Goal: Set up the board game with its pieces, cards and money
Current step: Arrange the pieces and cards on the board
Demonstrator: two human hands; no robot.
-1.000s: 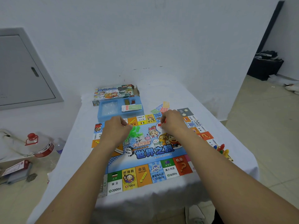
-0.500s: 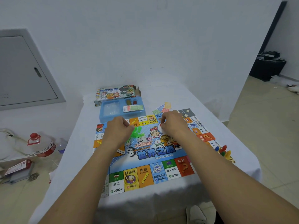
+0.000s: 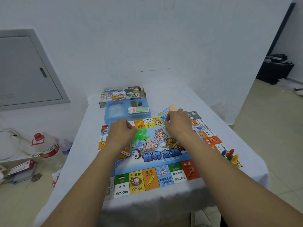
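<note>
Board: the game board (image 3: pixel 157 154) lies flat and unfolded on the white-covered tabletop (image 3: pixel 213 112), its coloured squares running along the edge nearest you.
Your left hand: your left hand (image 3: pixel 120 134) hovers over the board's left part with fingers curled, at the top of a bunch of green plastic pieces (image 3: pixel 141 134); whether it pinches them or a clear bag around them, you cannot tell.
Your right hand: your right hand (image 3: pixel 177 124) is over the board's far right part, fingers curled around something small and pale; what it is cannot be made out.
Tray: a blue plastic tray (image 3: pixel 109 117) sits just beyond the board's far edge, with a stack of paper money (image 3: pixel 139 110) in its right compartment.
Box: the printed game box (image 3: pixel 120 95) stands behind the tray.
Cards: a few loose cards (image 3: pixel 168 109) lie fanned beyond your right hand.
Pawns: a cluster of coloured pawns (image 3: pixel 229 155) rests on the tabletop just off the board's right edge.
</note>
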